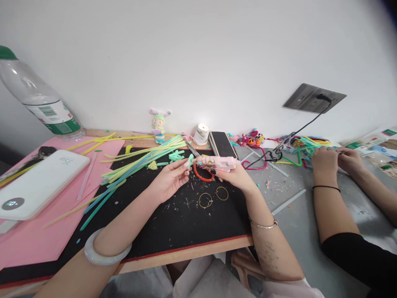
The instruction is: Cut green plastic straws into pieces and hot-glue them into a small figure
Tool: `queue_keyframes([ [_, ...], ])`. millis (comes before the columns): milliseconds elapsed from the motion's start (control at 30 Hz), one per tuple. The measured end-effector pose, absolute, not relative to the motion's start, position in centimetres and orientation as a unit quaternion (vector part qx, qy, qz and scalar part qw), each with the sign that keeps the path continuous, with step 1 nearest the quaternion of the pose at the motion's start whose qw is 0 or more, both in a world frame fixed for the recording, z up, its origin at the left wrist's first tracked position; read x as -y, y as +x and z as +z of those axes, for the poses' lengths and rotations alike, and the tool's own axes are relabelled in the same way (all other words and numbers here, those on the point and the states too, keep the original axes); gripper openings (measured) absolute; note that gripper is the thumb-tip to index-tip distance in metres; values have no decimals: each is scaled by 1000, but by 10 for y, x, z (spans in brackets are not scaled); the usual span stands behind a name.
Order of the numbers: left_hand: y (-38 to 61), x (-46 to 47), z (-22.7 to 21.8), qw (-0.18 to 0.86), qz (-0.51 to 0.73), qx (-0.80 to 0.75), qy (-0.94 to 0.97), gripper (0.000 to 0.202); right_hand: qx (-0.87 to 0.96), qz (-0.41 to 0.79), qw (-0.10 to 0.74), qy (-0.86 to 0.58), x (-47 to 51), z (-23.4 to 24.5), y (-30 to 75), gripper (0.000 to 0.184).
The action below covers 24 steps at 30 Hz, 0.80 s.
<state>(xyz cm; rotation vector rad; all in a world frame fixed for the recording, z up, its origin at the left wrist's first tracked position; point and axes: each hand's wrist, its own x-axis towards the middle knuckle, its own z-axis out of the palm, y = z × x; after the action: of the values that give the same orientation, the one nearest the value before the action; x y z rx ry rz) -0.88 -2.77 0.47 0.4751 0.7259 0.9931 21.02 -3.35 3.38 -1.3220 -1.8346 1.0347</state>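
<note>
My right hand (pixel 237 176) is wrapped round a pink glue gun (pixel 215 162), whose tip points left over the black mat (pixel 173 219). My left hand (pixel 170 179) pinches a small mint-green pipe-cleaner piece (pixel 190 160) right at the gun's tip. A red ring (pixel 202 174) lies under the gun, and two gold rings (pixel 213 197) lie just in front of my hands. A sheaf of long green, blue and yellow pipe cleaners (pixel 136 162) fans out to the left of my left hand.
A white power bank (pixel 37 182) rests on pink sheets (pixel 34 236) at left, under a tilted plastic bottle (pixel 40 99). A small figurine (pixel 159 124), a white spool (pixel 201 134), scissors (pixel 192 150) and a dark phone (pixel 223 145) line the back. At right, another person's hands (pixel 336 161) work coloured pipe cleaners (pixel 302 149).
</note>
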Motion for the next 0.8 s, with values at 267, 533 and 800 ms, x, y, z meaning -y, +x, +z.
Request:
queue_keyframes([
  [267, -9, 28, 3, 790, 461, -339, 221, 22, 682, 403, 344, -505, 33, 34, 209, 26],
  [533, -10, 28, 4, 795, 457, -332, 221, 27, 678, 408, 344, -506, 32, 33, 209, 22],
  [800, -9, 29, 5, 787, 464, -343, 219, 18, 682, 401, 339, -509, 32, 33, 209, 27],
])
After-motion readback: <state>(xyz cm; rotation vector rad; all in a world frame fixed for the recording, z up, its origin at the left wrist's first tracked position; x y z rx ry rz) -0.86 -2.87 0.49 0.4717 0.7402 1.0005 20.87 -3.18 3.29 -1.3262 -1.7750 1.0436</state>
